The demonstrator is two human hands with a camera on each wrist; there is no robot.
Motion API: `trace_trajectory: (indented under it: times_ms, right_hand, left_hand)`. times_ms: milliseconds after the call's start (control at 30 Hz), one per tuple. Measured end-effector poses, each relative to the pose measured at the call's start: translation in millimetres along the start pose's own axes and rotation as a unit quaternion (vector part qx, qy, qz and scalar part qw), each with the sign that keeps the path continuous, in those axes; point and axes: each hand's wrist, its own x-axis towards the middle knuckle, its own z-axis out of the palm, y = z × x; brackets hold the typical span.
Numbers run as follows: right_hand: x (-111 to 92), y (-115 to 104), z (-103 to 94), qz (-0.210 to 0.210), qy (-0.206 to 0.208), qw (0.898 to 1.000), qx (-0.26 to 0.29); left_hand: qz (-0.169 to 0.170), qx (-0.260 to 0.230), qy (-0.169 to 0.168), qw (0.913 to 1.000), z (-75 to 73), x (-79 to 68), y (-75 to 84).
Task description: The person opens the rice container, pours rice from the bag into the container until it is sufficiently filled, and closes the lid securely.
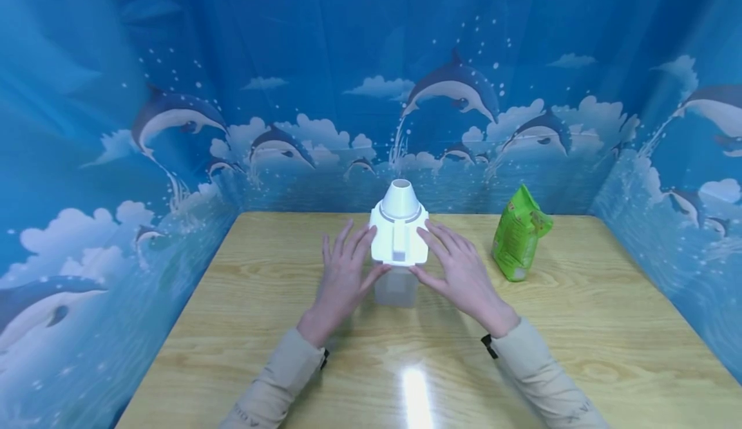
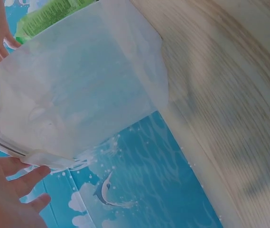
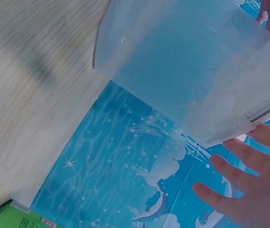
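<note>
A tall translucent plastic storage container (image 1: 397, 288) stands upright on the table, its base seen below the lid. On top sits a white lid (image 1: 382, 244) with flaps along its edges, a cone-shaped spout and a handle-like bar. My left hand (image 1: 342, 271) holds the lid's left side, thumb at the front edge and index finger at the side. From the right, my right hand (image 1: 464, 273) grips it the same way. In the right wrist view, the other fingers (image 3: 229, 173) spread off the lid. The clear wall (image 2: 87, 80) shows nothing distinct inside.
A green printed bag (image 1: 516, 239) stands on the right of the wooden table (image 1: 278, 326), its top folded. Blue dolphin-print curtains (image 1: 348, 42) enclose the table's back and sides. A bright light reflection lies on the tabletop near the front.
</note>
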Motion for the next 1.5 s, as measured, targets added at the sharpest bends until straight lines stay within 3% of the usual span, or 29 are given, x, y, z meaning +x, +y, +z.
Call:
trace_trajectory:
  times_ms: [667, 1500]
  right_hand:
    - [-14.4, 8.5, -9.3, -0.025, 0.034, 0.999, -0.003]
    - [-29.9, 1.8, -14.9, -0.031, 0.065, 0.997, 0.002]
  left_hand:
    - [0.001, -0.009, 0.01, 0.9999, 5.8, -2.9, 16.7]
    - [0.021, 0.001, 0.015, 0.9997, -3.2, -13.3, 28.4]
